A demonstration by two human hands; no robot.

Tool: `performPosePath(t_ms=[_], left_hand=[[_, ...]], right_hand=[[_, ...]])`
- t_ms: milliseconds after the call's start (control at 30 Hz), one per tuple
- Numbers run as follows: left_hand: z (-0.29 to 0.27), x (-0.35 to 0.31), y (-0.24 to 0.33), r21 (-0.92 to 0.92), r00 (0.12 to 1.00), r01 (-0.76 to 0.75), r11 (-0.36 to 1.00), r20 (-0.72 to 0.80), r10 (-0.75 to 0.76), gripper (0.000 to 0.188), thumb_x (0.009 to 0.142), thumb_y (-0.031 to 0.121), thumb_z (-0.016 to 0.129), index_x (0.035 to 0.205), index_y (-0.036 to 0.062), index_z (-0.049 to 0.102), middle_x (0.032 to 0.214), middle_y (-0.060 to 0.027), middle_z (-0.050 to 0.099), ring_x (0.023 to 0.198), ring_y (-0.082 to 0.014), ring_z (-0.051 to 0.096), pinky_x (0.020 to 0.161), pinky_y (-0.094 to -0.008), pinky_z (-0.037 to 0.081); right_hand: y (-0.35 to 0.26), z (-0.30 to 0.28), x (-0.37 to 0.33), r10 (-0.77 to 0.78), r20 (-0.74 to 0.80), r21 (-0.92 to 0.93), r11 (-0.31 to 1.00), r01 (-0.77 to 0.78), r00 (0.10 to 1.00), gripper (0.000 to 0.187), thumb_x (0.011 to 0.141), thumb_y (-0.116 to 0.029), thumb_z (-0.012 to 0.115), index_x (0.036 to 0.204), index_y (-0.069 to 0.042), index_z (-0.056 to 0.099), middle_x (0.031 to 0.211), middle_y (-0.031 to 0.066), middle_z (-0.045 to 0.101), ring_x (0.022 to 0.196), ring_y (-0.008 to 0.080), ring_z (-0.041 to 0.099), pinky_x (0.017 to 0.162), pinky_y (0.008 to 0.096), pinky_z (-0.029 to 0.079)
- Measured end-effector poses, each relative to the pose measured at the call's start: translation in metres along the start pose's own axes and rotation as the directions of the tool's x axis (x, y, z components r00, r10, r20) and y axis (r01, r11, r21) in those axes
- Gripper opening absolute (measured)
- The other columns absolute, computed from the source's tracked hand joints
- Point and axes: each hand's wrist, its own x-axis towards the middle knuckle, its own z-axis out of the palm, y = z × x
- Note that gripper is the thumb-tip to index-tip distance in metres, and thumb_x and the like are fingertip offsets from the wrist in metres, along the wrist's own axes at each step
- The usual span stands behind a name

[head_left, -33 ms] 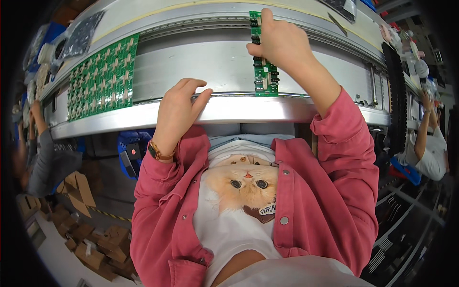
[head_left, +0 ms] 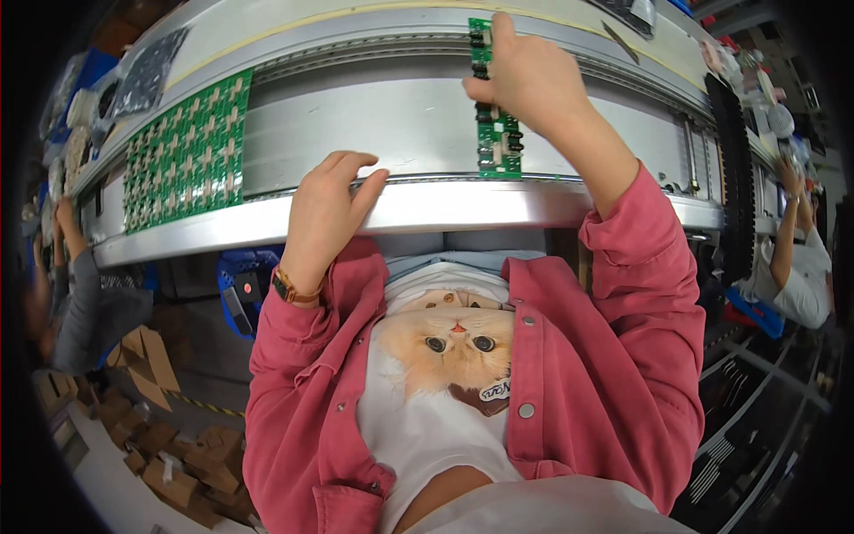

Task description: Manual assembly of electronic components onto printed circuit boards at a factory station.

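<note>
A narrow green circuit board (head_left: 498, 160) with black and pale parts bridges the two rails of a metal track, right of the middle. My right hand (head_left: 538, 84) lies over its far half, index finger stretched to the far end and thumb out on the left side. The other fingertips are hidden under the hand. At the near rail (head_left: 436, 203) hovers my left hand (head_left: 331, 200), fingers curved, thumb apart, nothing in it. A wide green board panel (head_left: 189, 153) with rows of pale connectors sits across the track at the left.
Beyond the track lie tweezers (head_left: 620, 42) and a dark bagged item (head_left: 151, 71). A black ribbed strip (head_left: 731, 169) crosses the track at the right. People work at both sides. Cardboard boxes (head_left: 191, 463) are piled at lower left, and a blue stool (head_left: 242, 289) stands below the track.
My right hand and the narrow circuit board have shifted slightly to the right along the track. My left hand is almost unchanged. The whole view has moved a little.
</note>
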Motion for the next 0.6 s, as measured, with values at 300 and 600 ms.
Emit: performPosePath(t_ms=[300, 600], left_hand=[[0.036, 0.034, 0.079, -0.005, 0.995, -0.081, 0.997, -0.062, 0.081, 0.015, 0.084, 0.014, 0.060, 0.091, 0.0013, 0.064, 0.090, -0.0078, 0.065, 0.068, -0.0225, 0.057, 0.064, -0.0288, 0.045], [0.066, 0.064, 0.146, 0.046, 0.997, -0.013, 0.999, -0.077, 0.017, 0.013, 0.084, 0.012, 0.058, 0.089, 0.0016, 0.064, 0.087, -0.0070, 0.066, 0.068, -0.0218, 0.056, 0.067, -0.0279, 0.044]], right_hand=[[0.325, -0.077, -0.061, 0.671, -0.039, -0.105, 0.734, -0.671, 0.741, 0.059, 0.074, -0.042, 0.068, 0.105, 0.005, 0.051, 0.079, 0.0166, 0.066, 0.051, 0.0262, 0.062, 0.044, 0.0332, 0.050], [0.586, -0.116, -0.159, 0.975, 0.089, -0.233, 0.221, -0.947, 0.205, 0.049, 0.078, -0.043, 0.055, 0.076, 0.006, 0.062, 0.057, 0.0151, 0.061, 0.043, 0.0266, 0.057, 0.043, 0.0361, 0.048]])
